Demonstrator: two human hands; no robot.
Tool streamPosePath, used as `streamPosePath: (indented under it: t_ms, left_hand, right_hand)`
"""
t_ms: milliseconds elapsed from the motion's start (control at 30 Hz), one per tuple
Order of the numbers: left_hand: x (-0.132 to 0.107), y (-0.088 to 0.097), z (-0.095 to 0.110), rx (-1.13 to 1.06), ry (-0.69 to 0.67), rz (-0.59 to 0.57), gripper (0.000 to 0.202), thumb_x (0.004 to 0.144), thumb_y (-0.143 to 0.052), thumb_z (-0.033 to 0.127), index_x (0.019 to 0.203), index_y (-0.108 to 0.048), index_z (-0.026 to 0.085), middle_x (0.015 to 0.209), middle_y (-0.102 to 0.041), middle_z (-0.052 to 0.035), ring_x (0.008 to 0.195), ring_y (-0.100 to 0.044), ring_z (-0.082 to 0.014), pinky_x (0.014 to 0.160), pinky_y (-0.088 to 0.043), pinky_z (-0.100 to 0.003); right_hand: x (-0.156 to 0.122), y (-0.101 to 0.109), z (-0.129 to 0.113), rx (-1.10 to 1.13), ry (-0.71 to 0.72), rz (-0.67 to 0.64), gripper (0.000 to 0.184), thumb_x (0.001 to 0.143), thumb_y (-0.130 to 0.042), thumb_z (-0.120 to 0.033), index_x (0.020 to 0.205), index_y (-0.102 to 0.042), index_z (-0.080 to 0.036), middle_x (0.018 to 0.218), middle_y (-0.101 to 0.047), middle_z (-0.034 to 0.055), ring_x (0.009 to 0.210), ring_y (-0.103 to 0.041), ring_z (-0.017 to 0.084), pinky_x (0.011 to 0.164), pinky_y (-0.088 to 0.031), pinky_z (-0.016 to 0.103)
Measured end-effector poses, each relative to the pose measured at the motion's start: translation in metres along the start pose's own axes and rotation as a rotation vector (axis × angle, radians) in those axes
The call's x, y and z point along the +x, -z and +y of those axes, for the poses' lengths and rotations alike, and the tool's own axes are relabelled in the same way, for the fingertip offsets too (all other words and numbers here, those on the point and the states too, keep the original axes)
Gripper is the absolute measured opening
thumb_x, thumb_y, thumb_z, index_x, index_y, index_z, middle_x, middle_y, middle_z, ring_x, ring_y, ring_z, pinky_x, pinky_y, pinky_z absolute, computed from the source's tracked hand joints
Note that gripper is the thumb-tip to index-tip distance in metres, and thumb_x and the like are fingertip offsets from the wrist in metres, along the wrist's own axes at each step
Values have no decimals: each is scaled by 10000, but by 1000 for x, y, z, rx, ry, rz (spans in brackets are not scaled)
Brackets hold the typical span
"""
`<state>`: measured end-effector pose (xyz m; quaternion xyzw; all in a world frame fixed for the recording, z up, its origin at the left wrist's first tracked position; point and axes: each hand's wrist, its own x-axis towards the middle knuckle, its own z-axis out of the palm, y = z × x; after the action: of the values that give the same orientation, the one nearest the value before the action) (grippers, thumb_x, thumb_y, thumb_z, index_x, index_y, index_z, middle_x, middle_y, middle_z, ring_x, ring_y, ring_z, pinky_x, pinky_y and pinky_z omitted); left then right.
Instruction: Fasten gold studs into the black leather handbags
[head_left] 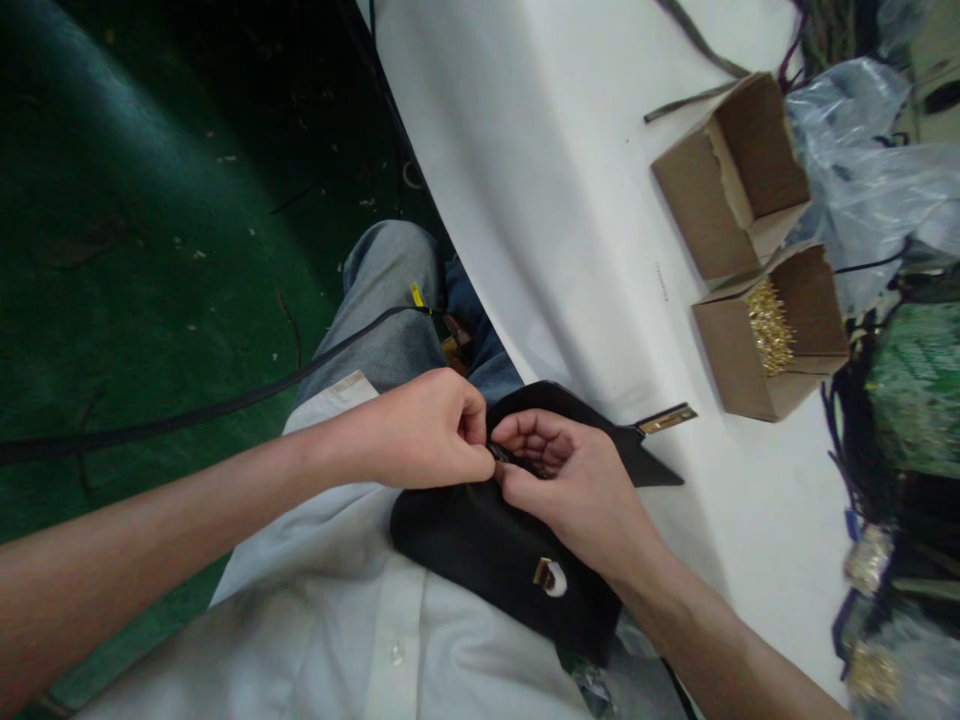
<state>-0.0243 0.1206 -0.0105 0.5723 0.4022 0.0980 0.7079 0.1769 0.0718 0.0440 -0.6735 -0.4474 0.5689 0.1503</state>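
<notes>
"What lies nearest?"

"A black leather-look pouch (465, 530), braced against a white button-front shirt (397, 610) and reaching the surface (585, 250); a gold-toned clasp (551, 577) shows on it."

"And the hands?"

"The left hand (427, 430) is clamped on the pouch's upper part; the right hand (570, 480) curls about the same spot, its pinch too hidden to tell; the shirt seems to steady the piece, sparing both for close handling."

"Farther off?"

"A cardboard box (739, 360) of gold-toned fittings (769, 325), open perhaps for easy reach; a second box (697, 205) beside it; clear plastic (855, 110) behind."

"Any lettering?"

"Tiny dark marks (661, 282) on the surface, unreadable; no brand legible."
</notes>
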Motion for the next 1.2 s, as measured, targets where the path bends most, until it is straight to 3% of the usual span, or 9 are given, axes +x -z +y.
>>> streamPosePath:
  t_ms: [233, 433, 633, 833, 933, 1067, 1200]
  left_hand:
    - [9, -4, -5, 7, 73, 1, 116, 670, -691, 323, 659, -713, 210, 598, -649, 29, 616, -554, -156, 501, -351, -269]
    - [4, 1, -1, 9, 73, -38, 116, 685, -706, 303, 677, -757, 200, 604, -677, 16, 613, -590, -159, 497, -358, -262]
    - [0, -3, 8, 59, 25, 27, 89, 666, -697, 270, 631, -734, 197, 568, -646, 19, 576, -586, -154, 470, -331, -260]
    - [0, -10, 2, 97, -5, 53, 50, 696, -697, 259, 678, -703, 213, 615, -666, 23, 613, -629, -166, 497, -357, -270]
    - [-6, -5, 1, 128, -26, 100, 130, 774, -754, 335, 821, -743, 215, 772, -753, 3, 734, -698, -195, 605, -472, -286]
    - [-24, 7, -2, -13, -32, 51, 427, 934, -727, 571, 1163, -760, 212, 1179, -822, -67, 1080, -775, -278, 886, -603, -357]
    - [-38, 0, -18, 31, -142, 31, 592, 937, -798, 401, 1495, -646, 278, 1536, -713, -61, 1412, -668, -302, 1210, -523, -436]
  right_hand:
    - [5, 3, 6, 85, -89, -10, 295, 715, -873, -257, 984, -803, -158, 864, -814, 60, 759, -751, 186, 701, -611, 294]
    - [2, 6, 2, 27, -54, -52, 260, 741, -848, -248, 986, -806, -172, 875, -821, 44, 782, -757, 175, 725, -620, 285]
    - [2, 7, 4, 27, -38, -63, 245, 730, -811, -217, 972, -792, -183, 908, -828, 26, 822, -763, 172, 773, -610, 289]
    - [0, 8, 4, -52, -2, -65, 222, 773, -788, -223, 991, -764, -194, 943, -821, 26, 872, -769, 187, 803, -611, 301]
    - [-5, 5, 1, -152, 124, 16, 193, 783, -754, -187, 971, -723, -217, 933, -794, 8, 853, -756, 182, 793, -616, 299]
    - [-12, 2, 3, -239, 236, 89, 235, 797, -719, -146, 1011, -713, -243, 929, -784, -8, 835, -761, 184, 788, -625, 305]
    - [-14, 0, 6, -239, 229, 98, 234, 815, -722, -162, 1036, -724, -238, 943, -793, 0, 857, -772, 193, 816, -631, 318]
